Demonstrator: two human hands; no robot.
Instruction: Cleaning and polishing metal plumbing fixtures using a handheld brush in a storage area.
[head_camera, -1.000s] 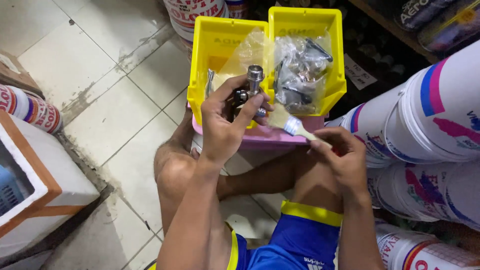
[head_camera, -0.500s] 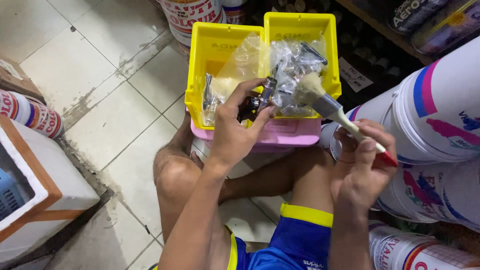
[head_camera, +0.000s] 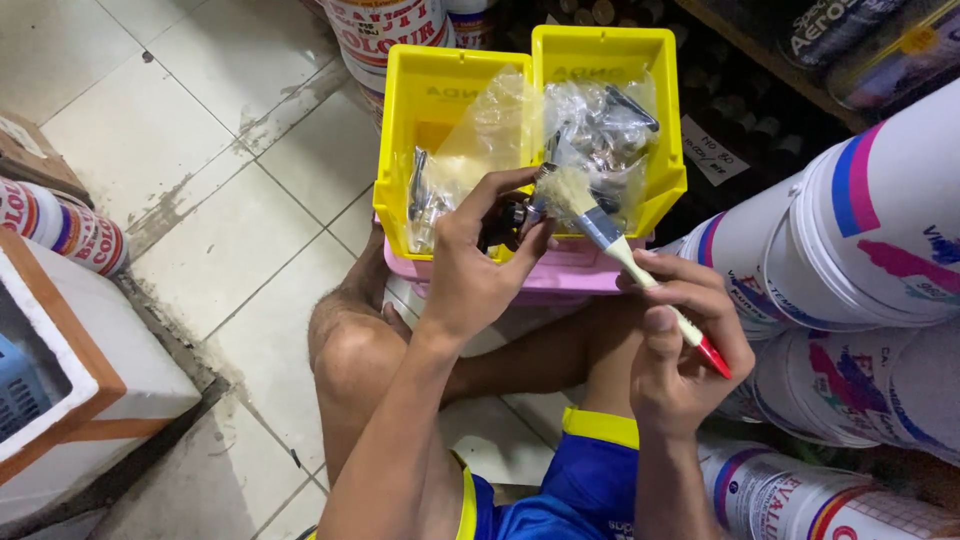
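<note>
I sit on a pale tiled floor with stained grout, paint buckets stacked at my right and a white foam box at my left. 2 yellow plastic bins rest side by side on a pink tray on my legs, both filled with clear crinkled bags of metal parts. My left hand is curled tight around a small dark metal fitting, held over the near edge of the bins. My right hand grips a brush by its cream handle with a red tip; its pale bristles touch the fitting. The buckets are glossy white with blue, pink and red bands.
</note>
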